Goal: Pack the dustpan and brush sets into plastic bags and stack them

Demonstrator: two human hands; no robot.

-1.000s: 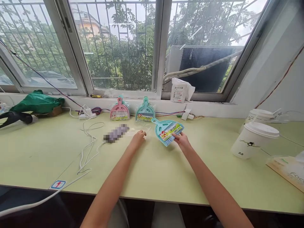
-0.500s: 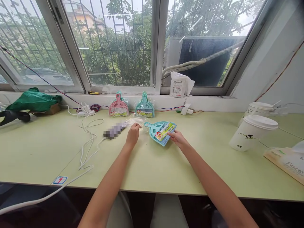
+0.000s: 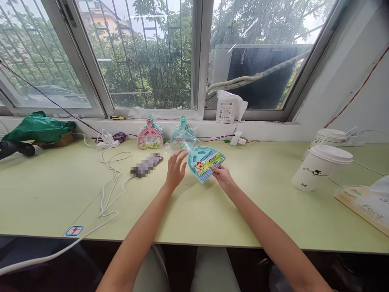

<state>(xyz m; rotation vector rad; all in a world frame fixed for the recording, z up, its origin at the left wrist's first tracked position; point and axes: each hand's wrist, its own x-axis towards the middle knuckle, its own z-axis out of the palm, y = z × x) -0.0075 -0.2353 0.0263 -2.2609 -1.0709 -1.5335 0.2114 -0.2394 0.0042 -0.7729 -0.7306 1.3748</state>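
My right hand [image 3: 223,176] grips the broad lower edge of a turquoise dustpan [image 3: 200,152], tilted above the table. A small brush with blue-grey bristles [image 3: 206,173] lies nested in it under a colourful card label [image 3: 209,161]. Clear plastic wrap [image 3: 190,140] sits around the handle end. Just left of the dustpan, my left hand [image 3: 176,168] has its thumb and fingers apart, fingertips close to the wrap by the handle. Whether they touch the wrap is unclear.
Behind stand a pink-fronted stack of dustpan sets [image 3: 150,134] and a turquoise stack [image 3: 183,130]. A blurred phone [image 3: 146,165] and white cable [image 3: 105,194] lie left. White cups [image 3: 322,166] and a tissue pack [image 3: 364,207] stand right. Windows rise behind.
The dustpan has turned and shifted slightly left, its handle now pointing more away from me. My left hand has gone from pinching the plastic wrap to spread fingers.
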